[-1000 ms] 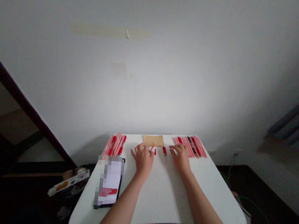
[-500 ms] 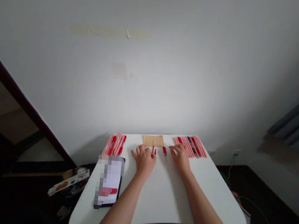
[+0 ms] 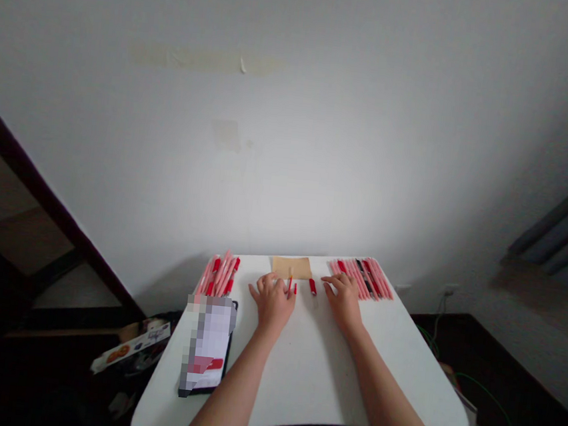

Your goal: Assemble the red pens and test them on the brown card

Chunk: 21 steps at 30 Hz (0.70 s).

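My left hand (image 3: 274, 300) rests on the white table (image 3: 309, 369) and pinches a thin red pen refill (image 3: 290, 283) between its fingers, just in front of a small brown paper (image 3: 291, 266). A tiny red piece (image 3: 295, 288) lies right beside that hand. A red pen cap (image 3: 312, 286) lies between my hands. My right hand (image 3: 342, 299) lies flat with fingers spread, touching the near end of a row of several pink and red pens (image 3: 363, 277).
A second pile of pink and red pens (image 3: 219, 275) lies at the table's back left. A phone or tablet (image 3: 207, 346) lies on the left edge. A white wall rises right behind the table. Boxes and clutter (image 3: 130, 345) sit on the floor to the left.
The refill in my left hand has turned from a slant to nearly upright, and the hand shifted slightly. My right hand has stayed still.
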### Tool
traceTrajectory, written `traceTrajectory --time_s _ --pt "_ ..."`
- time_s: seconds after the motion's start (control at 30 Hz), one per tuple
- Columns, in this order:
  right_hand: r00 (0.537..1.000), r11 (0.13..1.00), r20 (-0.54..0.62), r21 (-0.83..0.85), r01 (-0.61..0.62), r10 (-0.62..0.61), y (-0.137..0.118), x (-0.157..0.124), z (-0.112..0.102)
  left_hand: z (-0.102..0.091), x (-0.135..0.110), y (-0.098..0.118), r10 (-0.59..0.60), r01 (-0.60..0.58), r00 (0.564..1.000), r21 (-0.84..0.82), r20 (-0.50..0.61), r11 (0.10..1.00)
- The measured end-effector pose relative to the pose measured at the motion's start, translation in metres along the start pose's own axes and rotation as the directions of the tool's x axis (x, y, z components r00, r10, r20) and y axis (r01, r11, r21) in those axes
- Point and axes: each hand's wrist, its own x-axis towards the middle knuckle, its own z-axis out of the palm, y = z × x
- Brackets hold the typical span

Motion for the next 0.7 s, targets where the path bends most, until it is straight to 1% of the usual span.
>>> traceTrajectory --time_s 0.1,0.23,0.43,0.57,0.7 --pt "1.0 0.998 0.007 0.062 0.026 -0.027 -0.004 0.0 -0.002 -0.003 0.004 -0.004 0.003 -0.004 0.999 -0.013 -0.051 1.0" --pt "0.995 0.989 0.07 0.137 0.057 -0.067 -0.011 0.0 -0.003 -0.005 0.011 -0.016 0.022 -0.019 0.996 0.032 -0.087 0.999" --pt "0.983 0.977 0.173 0.209 0.03 -0.067 -0.015 -0.001 0.003 -0.002 0.018 -0.031 0.038 -0.032 0.999 0.142 -0.039 0.989" --pt "0.978 0.982 0.202 0.186 0.014 -0.053 -0.013 -0.002 0.006 -0.005 0.016 -0.03 0.036 -0.04 0.999 0.179 0.024 0.983" --pt "0.974 0.987 0.222 0.159 0.009 -0.045 -0.01 -0.003 0.009 -0.009 0.015 -0.028 0.018 -0.027 0.998 0.169 0.054 0.985"
